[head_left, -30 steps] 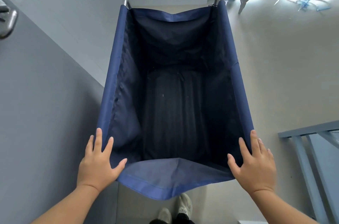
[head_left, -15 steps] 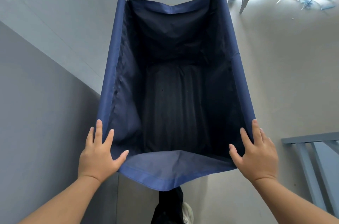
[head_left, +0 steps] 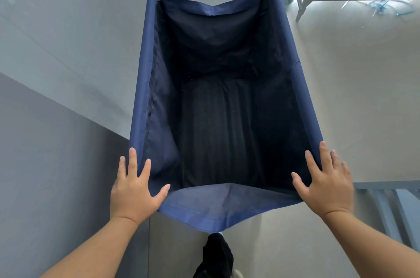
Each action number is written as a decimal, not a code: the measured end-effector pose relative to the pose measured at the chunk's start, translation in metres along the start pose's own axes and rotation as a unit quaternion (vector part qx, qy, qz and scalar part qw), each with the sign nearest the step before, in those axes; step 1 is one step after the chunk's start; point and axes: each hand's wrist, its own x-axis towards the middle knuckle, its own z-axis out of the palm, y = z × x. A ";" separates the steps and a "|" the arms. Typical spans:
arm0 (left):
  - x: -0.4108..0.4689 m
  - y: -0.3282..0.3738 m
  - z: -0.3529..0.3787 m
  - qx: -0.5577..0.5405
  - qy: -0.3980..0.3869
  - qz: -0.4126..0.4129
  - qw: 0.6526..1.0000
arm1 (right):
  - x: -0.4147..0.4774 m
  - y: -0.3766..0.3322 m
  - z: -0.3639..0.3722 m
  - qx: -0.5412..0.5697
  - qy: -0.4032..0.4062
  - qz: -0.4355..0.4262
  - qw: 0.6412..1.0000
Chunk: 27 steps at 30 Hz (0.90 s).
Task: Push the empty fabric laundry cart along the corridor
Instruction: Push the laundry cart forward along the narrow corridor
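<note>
Laundry cart [head_left: 218,207] between left hand [head_left: 134,189] and right hand [head_left: 327,184]

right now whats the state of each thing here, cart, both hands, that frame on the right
laundry cart: upright, open at the top, empty inside
left hand: open, flat on the near left corner of the rim
right hand: open, flat on the near right corner
metal frame: standing on the floor, ahead to the right
</note>
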 end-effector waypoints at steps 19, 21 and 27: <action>0.115 0.015 -0.016 0.035 0.026 0.015 0.999 | 0.121 0.001 0.013 -0.053 0.024 -0.001 0.998; 0.129 0.016 -0.016 0.038 0.029 0.014 0.999 | 0.135 0.001 0.015 -0.056 0.030 -0.003 0.998; 0.173 0.019 -0.019 0.052 0.029 0.011 0.998 | 0.180 0.001 0.021 -0.056 0.042 -0.011 0.997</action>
